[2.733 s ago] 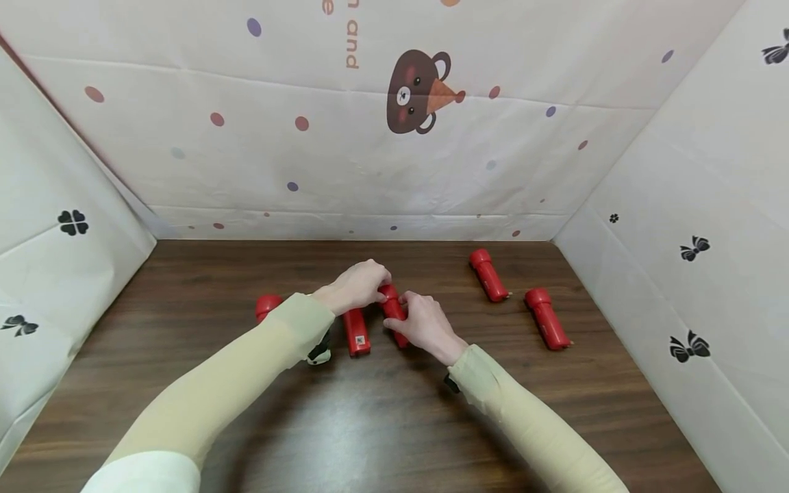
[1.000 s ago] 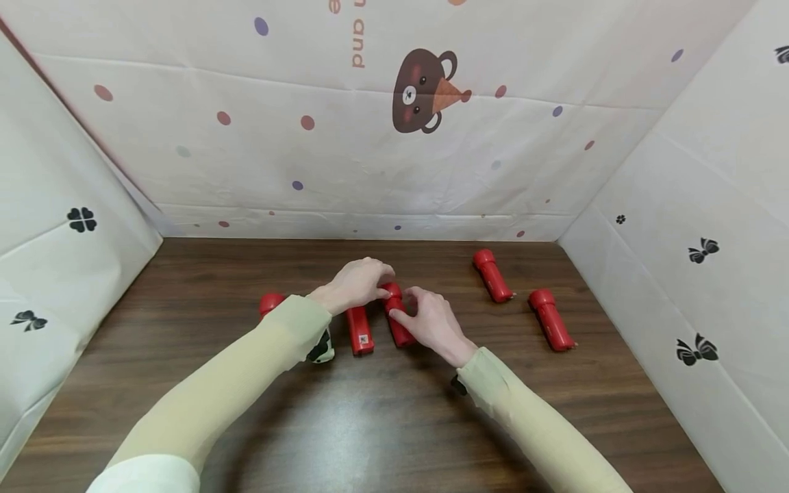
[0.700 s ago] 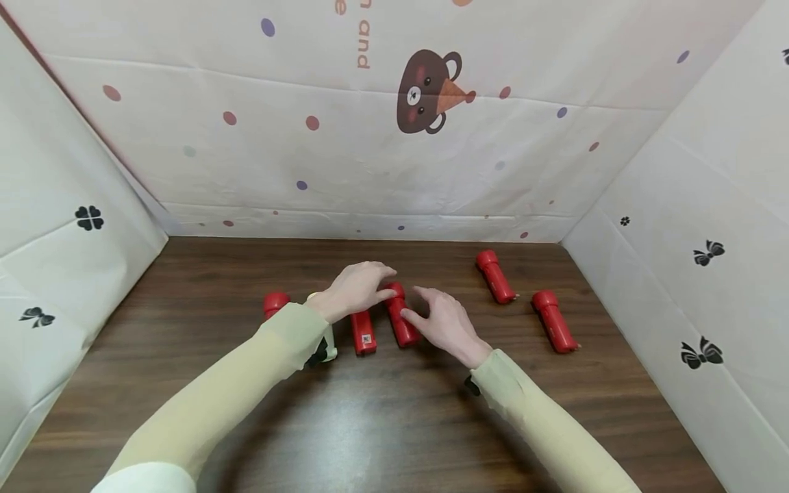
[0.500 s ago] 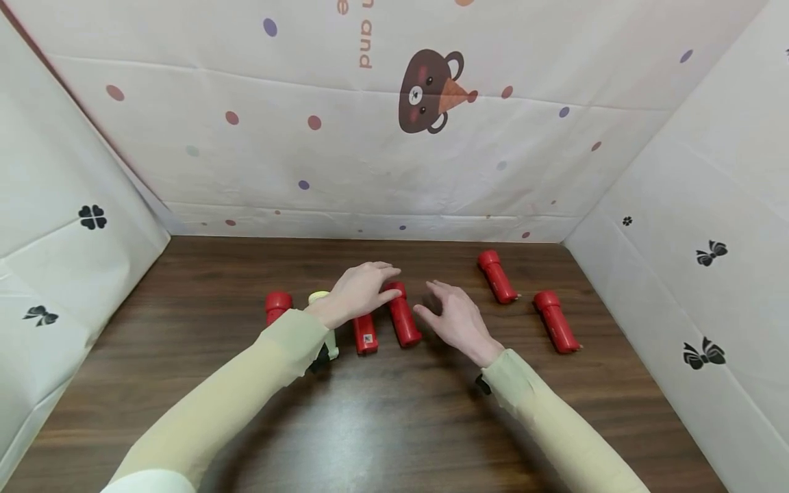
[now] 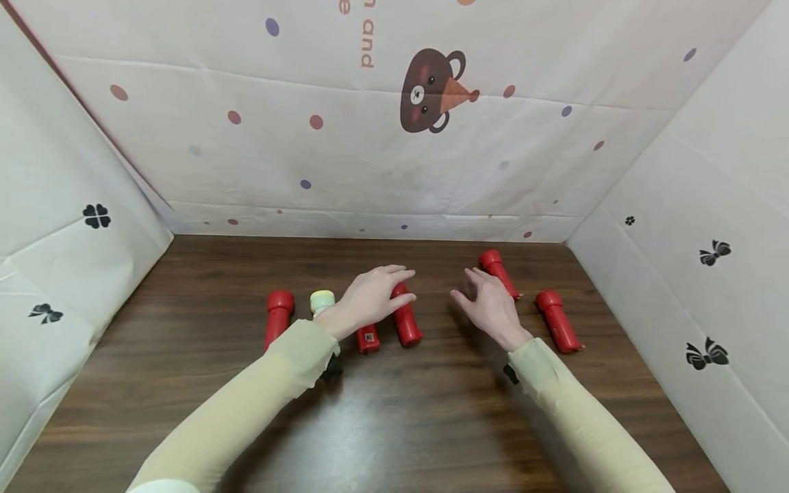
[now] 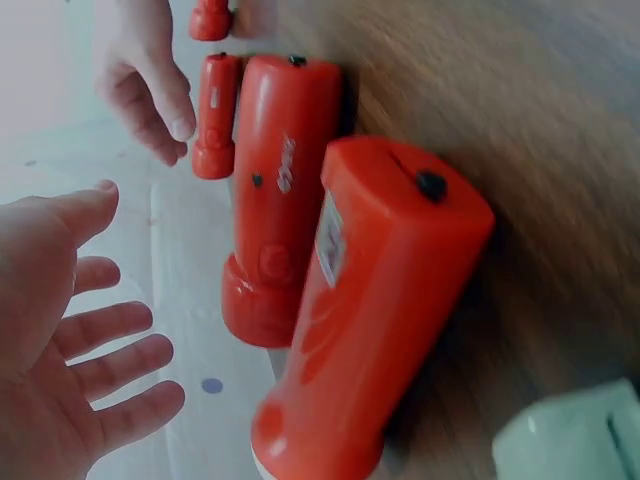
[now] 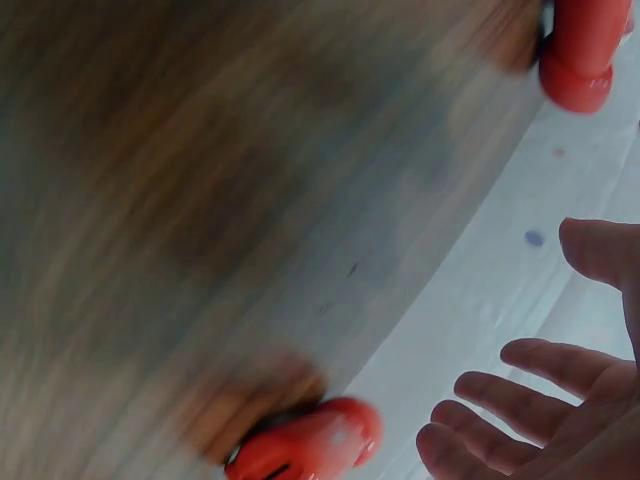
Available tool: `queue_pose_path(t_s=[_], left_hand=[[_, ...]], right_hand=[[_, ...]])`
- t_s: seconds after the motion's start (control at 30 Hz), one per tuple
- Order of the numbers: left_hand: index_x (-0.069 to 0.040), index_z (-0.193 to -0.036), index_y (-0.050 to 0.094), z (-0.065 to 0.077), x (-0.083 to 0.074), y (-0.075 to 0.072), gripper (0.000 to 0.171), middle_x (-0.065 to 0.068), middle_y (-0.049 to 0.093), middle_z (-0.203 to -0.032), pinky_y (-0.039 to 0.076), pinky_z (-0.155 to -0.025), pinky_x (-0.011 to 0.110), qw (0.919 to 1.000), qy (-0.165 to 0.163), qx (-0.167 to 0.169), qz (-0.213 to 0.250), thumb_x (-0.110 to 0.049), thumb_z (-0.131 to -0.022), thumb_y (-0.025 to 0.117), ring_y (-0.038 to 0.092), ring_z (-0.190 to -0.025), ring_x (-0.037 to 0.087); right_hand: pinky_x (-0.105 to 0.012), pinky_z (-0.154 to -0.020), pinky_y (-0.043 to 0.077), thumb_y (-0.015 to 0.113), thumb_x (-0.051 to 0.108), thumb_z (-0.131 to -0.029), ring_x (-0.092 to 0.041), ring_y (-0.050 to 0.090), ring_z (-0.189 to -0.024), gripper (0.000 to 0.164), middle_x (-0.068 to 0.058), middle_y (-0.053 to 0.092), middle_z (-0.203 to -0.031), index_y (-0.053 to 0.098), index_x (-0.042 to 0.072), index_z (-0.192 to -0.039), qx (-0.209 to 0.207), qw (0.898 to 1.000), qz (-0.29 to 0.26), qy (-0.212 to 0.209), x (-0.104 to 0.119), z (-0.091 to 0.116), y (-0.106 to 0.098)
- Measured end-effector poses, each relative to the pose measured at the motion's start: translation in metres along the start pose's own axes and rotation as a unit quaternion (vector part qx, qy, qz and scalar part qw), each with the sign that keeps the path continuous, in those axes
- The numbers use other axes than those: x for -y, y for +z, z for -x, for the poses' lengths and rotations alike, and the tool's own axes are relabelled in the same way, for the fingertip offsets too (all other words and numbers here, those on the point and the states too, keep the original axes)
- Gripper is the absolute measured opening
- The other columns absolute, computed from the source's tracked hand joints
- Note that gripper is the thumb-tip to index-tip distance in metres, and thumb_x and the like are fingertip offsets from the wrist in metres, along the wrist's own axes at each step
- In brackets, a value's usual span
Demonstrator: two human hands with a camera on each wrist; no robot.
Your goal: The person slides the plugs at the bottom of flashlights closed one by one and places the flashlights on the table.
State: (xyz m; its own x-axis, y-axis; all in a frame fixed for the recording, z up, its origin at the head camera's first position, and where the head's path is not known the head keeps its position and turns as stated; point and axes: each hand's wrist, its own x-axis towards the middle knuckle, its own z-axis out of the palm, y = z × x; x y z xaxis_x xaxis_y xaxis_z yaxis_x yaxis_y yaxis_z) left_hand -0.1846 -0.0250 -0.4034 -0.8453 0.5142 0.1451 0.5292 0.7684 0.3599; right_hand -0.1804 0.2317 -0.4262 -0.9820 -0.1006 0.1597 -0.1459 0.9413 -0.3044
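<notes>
Red flashlights lie on the wooden table. My left hand (image 5: 372,298), fingers spread and holding nothing, hovers over a middle red flashlight (image 5: 407,323) and a red flashlight with a square label (image 5: 368,338), partly covering both. In the left wrist view the fingers stand apart from the labelled flashlight (image 6: 385,290) and its neighbour (image 6: 285,150). My right hand (image 5: 493,311) is in the air with loosely extended fingers, overlapping the back right red flashlight (image 5: 502,275) in the head view. A gap shows between its fingers and a red flashlight (image 7: 310,445) in the right wrist view.
A pale green flashlight (image 5: 322,300) stands out beside the left wrist, partly hidden. Left of it lies another red flashlight (image 5: 279,318), its lower end behind the sleeve. One more red flashlight (image 5: 559,325) is at the far right. White printed sheets (image 5: 345,164) wall the table's back and sides.
Both hands came away from the middle flashlight, their fingers straightening. The right hand moved right toward the back right flashlight; the left shifted slightly right. The view drifted a little.
</notes>
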Motion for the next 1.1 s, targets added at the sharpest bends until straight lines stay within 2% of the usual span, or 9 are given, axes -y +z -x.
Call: queue_pose_path(t_s=[0.27, 0.5, 0.67, 0.8, 0.93, 1.1], left_hand=[[-0.024, -0.137, 0.052, -0.002, -0.014, 0.005, 0.053, 0.000, 0.055, -0.141, 0.054, -0.096, 0.038, 0.9994, 0.016, -0.024, 0.017, -0.049, -0.091, 0.058, 0.054, -0.130, 0.016], [-0.024, -0.139, 0.050, -0.002, -0.024, 0.009, 0.054, 0.000, 0.053, -0.143, 0.050, -0.103, 0.040, 0.9990, 0.011, -0.003, 0.042, -0.048, -0.091, 0.058, 0.051, -0.132, 0.017], [-0.025, -0.140, 0.049, -0.003, -0.029, 0.012, 0.054, 0.000, 0.052, -0.143, 0.050, -0.103, 0.039, 0.9989, 0.006, 0.004, 0.047, -0.048, -0.091, 0.058, 0.050, -0.133, 0.017], [-0.025, -0.139, 0.049, -0.004, -0.032, 0.015, 0.054, 0.000, 0.052, -0.143, 0.050, -0.103, 0.038, 0.9988, 0.006, 0.001, 0.049, -0.049, -0.091, 0.057, 0.051, -0.132, 0.017], [-0.024, -0.139, 0.049, -0.006, -0.035, 0.018, 0.054, 0.000, 0.052, -0.143, 0.050, -0.103, 0.037, 0.9985, 0.006, 0.000, 0.055, -0.048, -0.091, 0.057, 0.051, -0.132, 0.017], [-0.025, -0.140, 0.048, -0.009, -0.041, 0.023, 0.054, -0.001, 0.052, -0.143, 0.049, -0.104, 0.035, 0.9986, 0.010, 0.003, 0.051, -0.050, -0.092, 0.055, 0.051, -0.132, 0.014]], right_hand=[[-0.060, -0.099, 0.044, 0.060, 0.043, -0.089, -0.039, 0.043, -0.133, 0.065, -0.018, 0.044, -0.148, 0.046, 0.006, -0.140, 0.002, 1.000, 0.015, 0.027, -0.026, -0.010, -0.009], [-0.061, -0.099, 0.043, 0.060, 0.041, -0.089, -0.041, 0.045, -0.129, 0.062, -0.021, 0.046, -0.144, 0.047, 0.007, -0.139, 0.003, 0.999, 0.028, 0.040, -0.043, -0.017, -0.013], [-0.058, -0.096, 0.046, 0.059, 0.039, -0.090, -0.043, 0.050, -0.122, 0.060, -0.023, 0.050, -0.140, 0.047, 0.006, -0.138, 0.007, 0.998, 0.037, 0.054, -0.055, -0.023, -0.015], [-0.051, -0.082, 0.049, 0.060, 0.038, -0.089, -0.039, 0.057, -0.104, 0.060, -0.023, 0.058, -0.126, 0.047, 0.004, -0.138, 0.010, 0.998, 0.039, 0.056, -0.061, -0.029, -0.016], [-0.041, -0.067, 0.044, 0.061, 0.038, -0.088, -0.032, 0.054, -0.087, 0.057, -0.021, 0.062, -0.107, 0.050, 0.004, -0.133, 0.024, 0.997, 0.041, 0.061, -0.064, -0.035, -0.016], [-0.034, -0.057, 0.036, 0.063, 0.035, -0.087, -0.028, 0.050, -0.073, 0.038, -0.015, 0.057, -0.083, 0.058, 0.003, -0.107, 0.027, 0.997, 0.047, 0.061, -0.067, -0.040, -0.017]])
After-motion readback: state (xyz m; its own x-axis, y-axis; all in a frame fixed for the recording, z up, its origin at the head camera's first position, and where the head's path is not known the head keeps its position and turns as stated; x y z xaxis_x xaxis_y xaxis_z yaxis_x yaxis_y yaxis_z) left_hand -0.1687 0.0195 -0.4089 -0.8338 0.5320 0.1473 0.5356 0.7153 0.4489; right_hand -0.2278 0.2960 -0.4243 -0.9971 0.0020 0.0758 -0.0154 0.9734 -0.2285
